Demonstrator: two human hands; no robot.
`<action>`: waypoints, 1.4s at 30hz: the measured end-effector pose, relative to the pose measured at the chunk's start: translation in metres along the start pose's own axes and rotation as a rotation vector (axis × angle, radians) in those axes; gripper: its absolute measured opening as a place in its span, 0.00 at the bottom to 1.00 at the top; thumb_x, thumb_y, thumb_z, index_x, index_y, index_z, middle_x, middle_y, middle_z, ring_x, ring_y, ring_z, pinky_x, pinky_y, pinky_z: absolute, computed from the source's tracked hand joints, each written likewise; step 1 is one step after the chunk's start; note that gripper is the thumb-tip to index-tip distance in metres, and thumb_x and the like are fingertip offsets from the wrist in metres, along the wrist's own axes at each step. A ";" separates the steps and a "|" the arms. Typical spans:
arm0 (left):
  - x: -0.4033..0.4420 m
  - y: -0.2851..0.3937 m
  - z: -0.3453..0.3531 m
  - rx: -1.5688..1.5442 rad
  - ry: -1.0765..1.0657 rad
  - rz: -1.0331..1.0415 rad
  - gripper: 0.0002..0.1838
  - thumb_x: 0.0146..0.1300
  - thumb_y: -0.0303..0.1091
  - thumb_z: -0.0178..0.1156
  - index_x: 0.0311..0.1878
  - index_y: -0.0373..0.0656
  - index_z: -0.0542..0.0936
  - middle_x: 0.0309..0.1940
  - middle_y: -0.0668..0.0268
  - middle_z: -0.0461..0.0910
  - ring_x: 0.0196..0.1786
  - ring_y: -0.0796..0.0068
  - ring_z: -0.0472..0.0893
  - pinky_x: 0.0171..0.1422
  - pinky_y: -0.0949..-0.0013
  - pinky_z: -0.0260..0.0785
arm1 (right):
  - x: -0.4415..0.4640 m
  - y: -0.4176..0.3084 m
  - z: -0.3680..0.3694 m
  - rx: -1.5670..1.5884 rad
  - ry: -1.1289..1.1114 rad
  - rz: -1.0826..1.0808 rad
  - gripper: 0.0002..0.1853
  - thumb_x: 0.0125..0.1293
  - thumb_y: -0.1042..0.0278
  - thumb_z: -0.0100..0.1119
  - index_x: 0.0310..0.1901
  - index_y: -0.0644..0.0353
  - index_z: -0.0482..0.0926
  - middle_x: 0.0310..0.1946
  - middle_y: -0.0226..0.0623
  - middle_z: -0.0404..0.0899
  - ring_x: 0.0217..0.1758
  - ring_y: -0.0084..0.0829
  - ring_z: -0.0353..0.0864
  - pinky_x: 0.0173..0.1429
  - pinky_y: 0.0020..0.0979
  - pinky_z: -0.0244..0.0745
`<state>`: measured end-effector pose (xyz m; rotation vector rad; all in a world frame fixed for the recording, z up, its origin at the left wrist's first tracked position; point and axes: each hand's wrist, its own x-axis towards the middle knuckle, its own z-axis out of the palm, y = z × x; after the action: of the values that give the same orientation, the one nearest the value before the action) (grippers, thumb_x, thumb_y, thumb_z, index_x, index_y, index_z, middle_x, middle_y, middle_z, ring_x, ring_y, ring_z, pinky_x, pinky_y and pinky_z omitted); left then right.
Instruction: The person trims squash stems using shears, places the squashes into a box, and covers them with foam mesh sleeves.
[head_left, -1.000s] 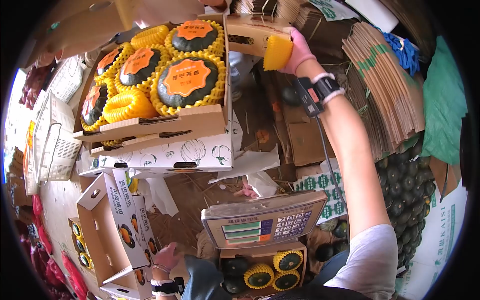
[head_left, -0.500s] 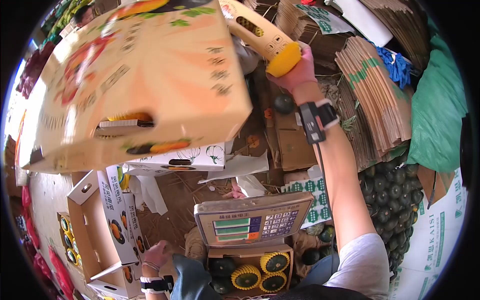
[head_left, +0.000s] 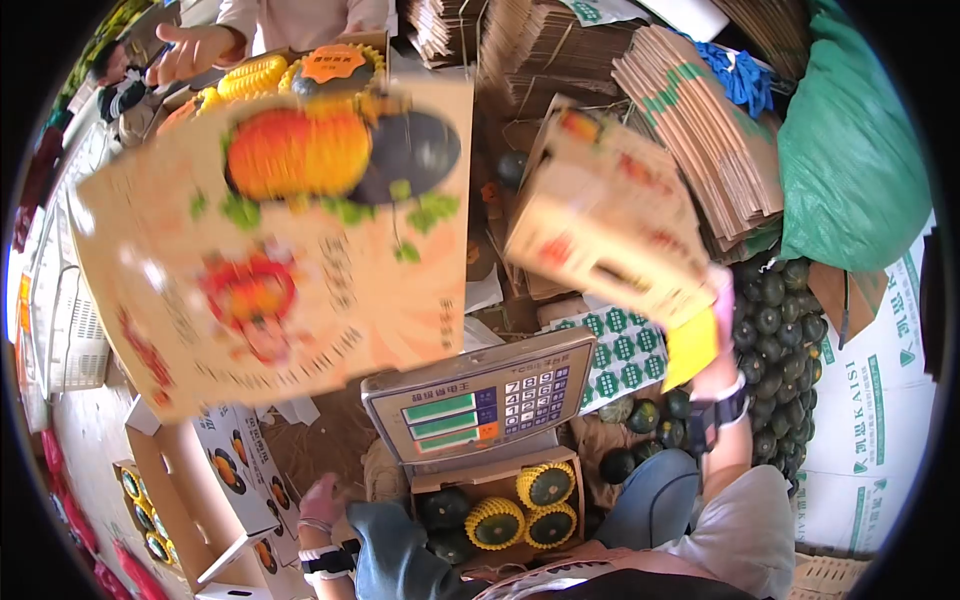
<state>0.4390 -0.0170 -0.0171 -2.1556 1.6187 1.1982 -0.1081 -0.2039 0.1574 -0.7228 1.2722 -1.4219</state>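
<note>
**Small carton (head_left: 608, 215) aloft in our right hand (head_left: 724, 318)**

We grasp the carton by its near corner, together with yellow foam (head_left: 692, 348); it tilts in the air beside the flattened boxes (head_left: 700, 130), up and right of the scale (head_left: 480, 395). Our left hand (head_left: 321, 502) is near our knee (head_left: 400, 545); whether it holds anything, we cannot tell.

Brown floor (head_left: 320, 437), paler ground (head_left: 88, 432) at left — white, green-lettered sheeting (head_left: 868, 400) at right — bright light far left.
</note>
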 end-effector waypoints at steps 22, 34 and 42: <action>0.011 0.002 -0.007 -0.081 0.046 0.066 0.26 0.50 0.46 0.64 0.51 0.45 0.74 0.41 0.52 0.79 0.46 0.53 0.78 0.50 0.58 0.70 | 0.016 0.153 0.014 0.350 0.323 -0.003 0.27 0.58 0.46 0.55 0.53 0.56 0.70 0.45 0.33 0.73 0.48 0.27 0.73 0.50 0.28 0.67; 0.080 0.018 -0.041 -0.931 0.488 0.328 0.29 0.67 0.50 0.44 0.68 0.51 0.56 0.67 0.66 0.59 0.69 0.59 0.57 0.68 0.46 0.51 | 0.067 0.179 0.001 -0.268 0.159 0.492 0.28 0.55 0.49 0.63 0.44 0.71 0.74 0.34 0.39 0.76 0.35 0.30 0.76 0.40 0.31 0.72; 0.069 0.050 -0.078 -1.768 0.191 0.899 0.36 0.65 0.59 0.45 0.70 0.50 0.54 0.71 0.65 0.53 0.71 0.59 0.55 0.72 0.47 0.47 | 0.073 0.098 -0.006 -1.010 -0.166 0.202 0.19 0.60 0.55 0.60 0.42 0.64 0.77 0.31 0.39 0.79 0.35 0.30 0.78 0.41 0.29 0.72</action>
<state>0.4384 -0.1311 0.0016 -1.8712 1.7866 3.8718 -0.1039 -0.2595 0.0484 -1.2856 1.8528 -0.4646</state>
